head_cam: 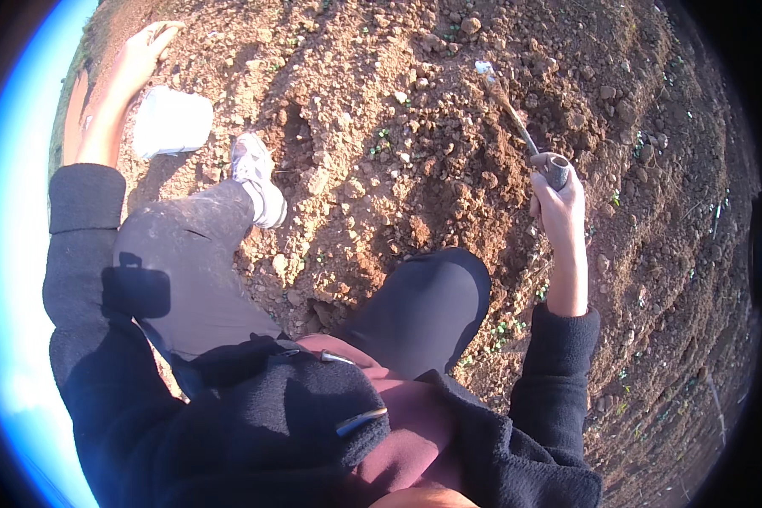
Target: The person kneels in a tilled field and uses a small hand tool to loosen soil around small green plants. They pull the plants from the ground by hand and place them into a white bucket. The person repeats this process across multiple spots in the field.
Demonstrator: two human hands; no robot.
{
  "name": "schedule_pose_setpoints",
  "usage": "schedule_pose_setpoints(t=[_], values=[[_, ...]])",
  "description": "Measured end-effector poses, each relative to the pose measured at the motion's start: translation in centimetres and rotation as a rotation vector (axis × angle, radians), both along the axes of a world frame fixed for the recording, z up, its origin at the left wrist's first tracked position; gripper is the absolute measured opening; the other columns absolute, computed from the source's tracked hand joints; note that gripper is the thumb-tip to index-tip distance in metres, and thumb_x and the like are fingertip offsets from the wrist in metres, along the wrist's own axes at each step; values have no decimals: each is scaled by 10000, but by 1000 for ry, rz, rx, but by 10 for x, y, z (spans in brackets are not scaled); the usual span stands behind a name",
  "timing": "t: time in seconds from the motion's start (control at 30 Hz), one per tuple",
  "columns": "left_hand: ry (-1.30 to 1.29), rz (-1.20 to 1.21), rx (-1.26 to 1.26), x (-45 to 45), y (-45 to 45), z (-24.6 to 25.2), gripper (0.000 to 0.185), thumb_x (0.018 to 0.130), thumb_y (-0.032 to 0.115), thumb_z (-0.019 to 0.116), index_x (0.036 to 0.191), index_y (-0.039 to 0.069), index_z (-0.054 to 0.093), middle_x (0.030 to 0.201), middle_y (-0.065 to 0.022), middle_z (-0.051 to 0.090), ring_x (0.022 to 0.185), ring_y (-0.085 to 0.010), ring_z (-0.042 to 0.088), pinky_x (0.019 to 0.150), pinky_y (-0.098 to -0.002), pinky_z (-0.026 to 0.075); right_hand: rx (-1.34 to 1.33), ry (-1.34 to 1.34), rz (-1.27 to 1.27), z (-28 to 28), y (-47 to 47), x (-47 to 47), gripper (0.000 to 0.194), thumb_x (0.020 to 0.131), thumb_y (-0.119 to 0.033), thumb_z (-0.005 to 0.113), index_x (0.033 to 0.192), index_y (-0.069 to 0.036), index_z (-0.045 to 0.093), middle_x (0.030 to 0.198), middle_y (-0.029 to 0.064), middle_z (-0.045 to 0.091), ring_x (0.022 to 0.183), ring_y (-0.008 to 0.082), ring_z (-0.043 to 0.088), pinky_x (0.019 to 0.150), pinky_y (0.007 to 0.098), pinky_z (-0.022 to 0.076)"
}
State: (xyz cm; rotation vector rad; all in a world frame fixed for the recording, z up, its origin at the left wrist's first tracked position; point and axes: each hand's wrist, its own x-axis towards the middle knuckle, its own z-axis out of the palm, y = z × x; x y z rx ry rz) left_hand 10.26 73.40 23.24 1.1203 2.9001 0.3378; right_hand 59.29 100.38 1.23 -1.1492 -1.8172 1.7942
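Observation:
My right hand [559, 200] is closed around the socketed end of a metal hand tool [513, 114]. The tool's thin shaft runs up and left to a bright, pale tip over the loose brown soil [444, 165]; its exact kind cannot be told. At the upper left, my left hand [149, 47] is raised over the ground, above a white plastic bucket [174, 120]. Its fingers are bent, and whether they hold anything cannot be made out. The bucket's inside does not show clearly in the glare.
My shoe [257, 178] rests on the soil right of the bucket. Clods, stones [470, 25] and small green seedlings [380, 143] are scattered about. A dug hollow [298, 127] lies beyond the shoe. My bent knee [447, 286] is close to the soil.

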Motion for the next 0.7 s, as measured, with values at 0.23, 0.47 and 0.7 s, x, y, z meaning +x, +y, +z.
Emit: schedule_pose_setpoints(t=[0.23, 0.47, 0.7], values=[[-274, 125, 128, -35, -30, -76, 252, 932, 259, 590, 1147, 159, 674, 886, 0, 673, 618, -40, 451, 559, -206, 389, -25, -67, 106, 13, -22, -77, 268, 879, -38, 554, 1144, -38, 591, 628, -16, 517, 499, 49, 505, 478, 215, 410], [-490, 242, 287, -85, -78, -174, 211, 966, 208, 538, 1089, 115, 682, 688, 23, 550, 556, -63, 404, 541, -213, 363, -16, -156, 196, 34, -40, -162, 364, 870, -24, 563, 1227, -94, 579, 664, -9, 522, 494, 56, 492, 460, 233, 414], [-414, 404, 395, -160, -161, -239, 210, 922, 220, 610, 1013, 49, 692, 726, -8, 609, 662, -88, 538, 589, -258, 426, 1, -365, 338, 45, -55, -280, 388, 864, -43, 572, 1249, -88, 582, 702, -6, 540, 533, 53, 484, 493, 236, 402]])
